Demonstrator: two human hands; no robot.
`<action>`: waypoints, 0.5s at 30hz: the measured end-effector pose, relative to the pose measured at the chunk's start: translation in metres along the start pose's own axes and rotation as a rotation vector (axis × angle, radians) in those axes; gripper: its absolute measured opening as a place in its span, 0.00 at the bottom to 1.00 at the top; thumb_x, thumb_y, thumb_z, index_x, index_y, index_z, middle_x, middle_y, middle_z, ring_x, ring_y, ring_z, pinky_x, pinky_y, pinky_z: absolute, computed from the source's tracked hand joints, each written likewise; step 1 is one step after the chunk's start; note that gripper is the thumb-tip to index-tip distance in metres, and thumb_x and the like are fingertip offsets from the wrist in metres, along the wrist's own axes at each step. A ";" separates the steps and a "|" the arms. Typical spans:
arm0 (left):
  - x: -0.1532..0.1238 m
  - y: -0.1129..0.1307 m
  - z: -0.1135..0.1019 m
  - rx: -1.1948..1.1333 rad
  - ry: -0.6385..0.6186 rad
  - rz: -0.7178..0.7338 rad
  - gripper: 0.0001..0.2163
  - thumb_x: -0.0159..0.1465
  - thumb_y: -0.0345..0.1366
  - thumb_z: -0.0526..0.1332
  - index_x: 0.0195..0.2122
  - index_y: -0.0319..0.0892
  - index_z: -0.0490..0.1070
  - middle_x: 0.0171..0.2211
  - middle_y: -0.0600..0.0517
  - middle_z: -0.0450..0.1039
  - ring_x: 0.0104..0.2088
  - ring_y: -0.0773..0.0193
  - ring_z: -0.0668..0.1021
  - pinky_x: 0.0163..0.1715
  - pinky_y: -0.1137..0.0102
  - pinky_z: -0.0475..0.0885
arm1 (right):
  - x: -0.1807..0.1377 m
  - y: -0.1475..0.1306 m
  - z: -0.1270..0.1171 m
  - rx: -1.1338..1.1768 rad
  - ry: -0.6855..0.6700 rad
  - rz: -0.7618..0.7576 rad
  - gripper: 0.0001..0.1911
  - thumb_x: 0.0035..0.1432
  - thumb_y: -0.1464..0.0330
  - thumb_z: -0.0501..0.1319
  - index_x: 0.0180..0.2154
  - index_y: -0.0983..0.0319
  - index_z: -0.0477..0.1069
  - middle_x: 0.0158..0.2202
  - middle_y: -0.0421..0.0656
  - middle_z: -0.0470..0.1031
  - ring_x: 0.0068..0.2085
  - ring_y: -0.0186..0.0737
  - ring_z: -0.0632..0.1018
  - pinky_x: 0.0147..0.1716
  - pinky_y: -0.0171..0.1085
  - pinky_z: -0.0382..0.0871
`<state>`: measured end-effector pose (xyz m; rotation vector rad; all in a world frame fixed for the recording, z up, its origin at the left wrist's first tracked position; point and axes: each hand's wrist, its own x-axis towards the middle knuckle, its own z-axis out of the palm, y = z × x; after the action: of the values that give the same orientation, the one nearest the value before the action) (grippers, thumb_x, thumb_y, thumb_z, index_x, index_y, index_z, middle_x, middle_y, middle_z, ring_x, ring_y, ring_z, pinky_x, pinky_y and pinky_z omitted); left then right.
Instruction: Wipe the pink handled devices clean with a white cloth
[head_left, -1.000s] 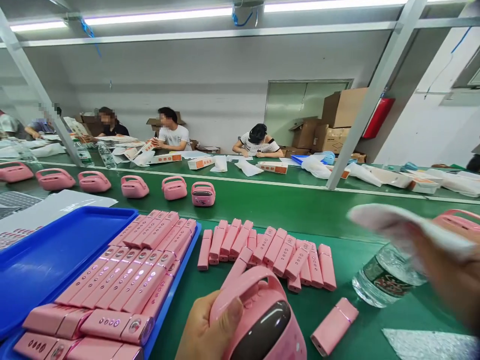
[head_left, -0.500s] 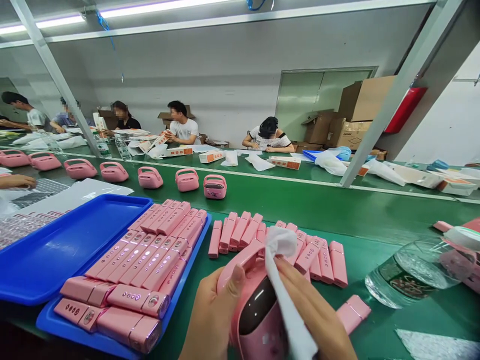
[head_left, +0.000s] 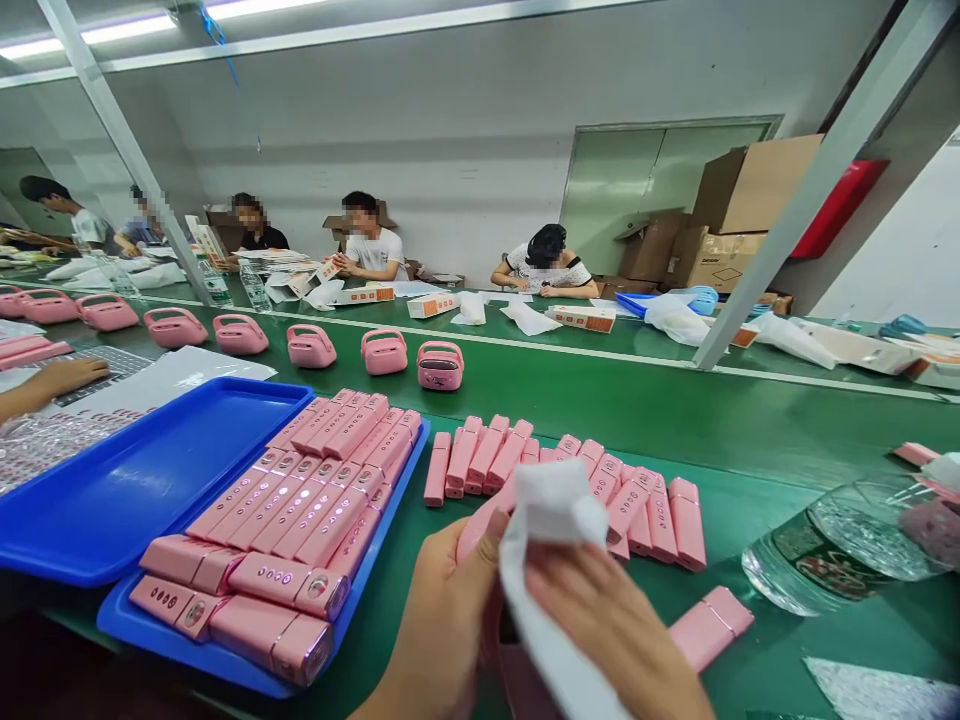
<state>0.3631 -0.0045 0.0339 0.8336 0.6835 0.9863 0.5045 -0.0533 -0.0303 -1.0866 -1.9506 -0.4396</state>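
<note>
My left hand (head_left: 442, 610) grips a pink handled case (head_left: 521, 685) with a dark window, low in the middle of the view. The case is tilted and mostly covered by my hands and a white cloth (head_left: 559, 510). My right hand (head_left: 615, 625) presses this cloth against the case, fingers together and blurred by motion. Beyond my hands lie several pink stick-shaped devices (head_left: 491, 455) in a row. One more pink stick (head_left: 711, 628) lies right of my right hand. At my left, a blue tray (head_left: 120, 632) carries stacked pink sticks with round buttons.
An empty-looking blue tray (head_left: 112, 480) stands farther left, beside a co-worker's hand (head_left: 75, 375). Similar pink cases (head_left: 440, 366) line the green surface behind. A clear bottle (head_left: 840, 545) lies at right. Several people sit at the far bench among white boxes (head_left: 581, 318).
My right hand has moved the cloth leftward over the front of the case, covering more of its dark window. The view has shifted slightly; the co-worker's hand reaches farther in at left.
</note>
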 end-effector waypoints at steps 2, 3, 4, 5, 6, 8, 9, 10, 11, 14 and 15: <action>0.001 0.000 0.000 -0.061 -0.042 0.032 0.16 0.57 0.47 0.63 0.35 0.37 0.75 0.24 0.52 0.70 0.25 0.67 0.69 0.27 0.74 0.64 | 0.000 0.003 -0.002 0.005 -0.001 0.035 0.23 0.70 0.70 0.41 0.64 0.62 0.50 0.57 0.44 0.66 0.59 0.37 0.65 0.59 0.36 0.60; 0.002 -0.001 0.000 -0.059 -0.042 0.034 0.17 0.58 0.47 0.62 0.36 0.37 0.75 0.24 0.51 0.70 0.26 0.67 0.70 0.27 0.73 0.64 | 0.001 0.005 -0.003 -0.004 0.002 0.006 0.23 0.69 0.70 0.42 0.64 0.63 0.52 0.58 0.46 0.64 0.60 0.40 0.64 0.59 0.37 0.60; 0.003 -0.001 -0.001 -0.040 -0.028 0.022 0.17 0.57 0.47 0.63 0.35 0.36 0.76 0.23 0.51 0.70 0.25 0.66 0.70 0.25 0.73 0.64 | 0.002 0.006 -0.004 -0.015 0.004 -0.046 0.23 0.69 0.70 0.44 0.63 0.64 0.54 0.58 0.46 0.65 0.60 0.42 0.64 0.59 0.39 0.59; 0.004 -0.001 -0.002 -0.013 -0.006 0.001 0.16 0.57 0.46 0.64 0.31 0.35 0.75 0.21 0.52 0.69 0.24 0.67 0.69 0.23 0.74 0.63 | 0.003 0.007 -0.005 -0.018 0.000 -0.110 0.22 0.69 0.69 0.45 0.62 0.64 0.55 0.57 0.44 0.66 0.60 0.42 0.64 0.61 0.40 0.56; 0.004 -0.001 -0.002 0.018 0.017 -0.015 0.16 0.56 0.46 0.65 0.28 0.34 0.75 0.20 0.52 0.68 0.23 0.67 0.69 0.22 0.74 0.62 | 0.005 0.008 -0.005 -0.015 -0.013 -0.164 0.22 0.68 0.68 0.46 0.62 0.62 0.56 0.55 0.42 0.68 0.59 0.41 0.65 0.61 0.40 0.54; 0.005 0.000 -0.002 0.025 0.019 -0.005 0.15 0.55 0.45 0.65 0.29 0.34 0.76 0.20 0.52 0.70 0.24 0.66 0.70 0.23 0.74 0.63 | 0.008 0.010 -0.007 0.005 -0.033 -0.179 0.22 0.68 0.69 0.47 0.62 0.61 0.55 0.54 0.41 0.70 0.58 0.39 0.67 0.61 0.40 0.55; 0.005 0.001 -0.002 -0.008 -0.007 0.014 0.15 0.56 0.44 0.64 0.33 0.34 0.76 0.23 0.50 0.72 0.26 0.64 0.72 0.25 0.73 0.65 | 0.009 0.011 -0.008 0.014 -0.039 -0.134 0.23 0.68 0.69 0.46 0.63 0.62 0.54 0.55 0.42 0.68 0.58 0.40 0.67 0.59 0.39 0.59; 0.005 0.001 -0.001 -0.047 -0.036 0.030 0.16 0.57 0.44 0.63 0.38 0.35 0.76 0.27 0.48 0.74 0.29 0.62 0.74 0.28 0.72 0.68 | 0.010 0.012 -0.008 0.017 -0.035 -0.077 0.23 0.68 0.70 0.45 0.63 0.63 0.52 0.57 0.44 0.67 0.58 0.41 0.67 0.58 0.39 0.62; 0.004 0.002 0.000 -0.075 -0.056 0.034 0.17 0.58 0.44 0.63 0.42 0.35 0.76 0.31 0.47 0.76 0.33 0.60 0.75 0.32 0.70 0.69 | 0.010 0.012 -0.008 0.011 -0.023 -0.035 0.24 0.67 0.71 0.44 0.63 0.64 0.52 0.57 0.45 0.65 0.58 0.42 0.66 0.56 0.39 0.64; 0.004 0.002 0.001 -0.047 -0.037 -0.017 0.19 0.58 0.46 0.62 0.42 0.35 0.76 0.34 0.44 0.77 0.37 0.55 0.77 0.40 0.66 0.71 | 0.009 0.009 -0.006 -0.016 0.001 -0.095 0.22 0.68 0.67 0.45 0.61 0.63 0.57 0.56 0.45 0.68 0.59 0.44 0.65 0.58 0.41 0.60; 0.005 0.002 0.001 -0.015 -0.019 -0.033 0.19 0.58 0.47 0.62 0.41 0.35 0.77 0.34 0.45 0.78 0.38 0.55 0.77 0.41 0.65 0.71 | 0.008 0.008 -0.005 -0.005 -0.014 -0.145 0.22 0.68 0.67 0.47 0.61 0.61 0.58 0.55 0.43 0.69 0.59 0.43 0.65 0.60 0.41 0.58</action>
<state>0.3652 -0.0001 0.0354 0.8153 0.6708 0.9516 0.5112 -0.0476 -0.0213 -0.9573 -2.0499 -0.5170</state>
